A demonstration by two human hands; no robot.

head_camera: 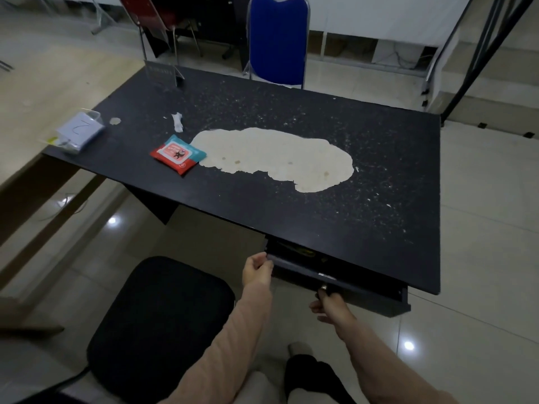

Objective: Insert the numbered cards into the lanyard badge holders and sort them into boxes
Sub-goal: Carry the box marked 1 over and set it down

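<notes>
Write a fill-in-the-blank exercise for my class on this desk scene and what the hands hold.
1. The left hand and right hand both grip the ____ under the desk top.
2. The paper on the clear plastic box bears the number ____.
3. The chair standing right against the desk's far edge is ____.
Missing words: drawer; 2; blue.

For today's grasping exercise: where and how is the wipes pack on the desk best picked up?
Likely from above, pinching across its two long edges: the wipes pack lies flat on the desk, soft and low, nothing crowding its sides.
</notes>
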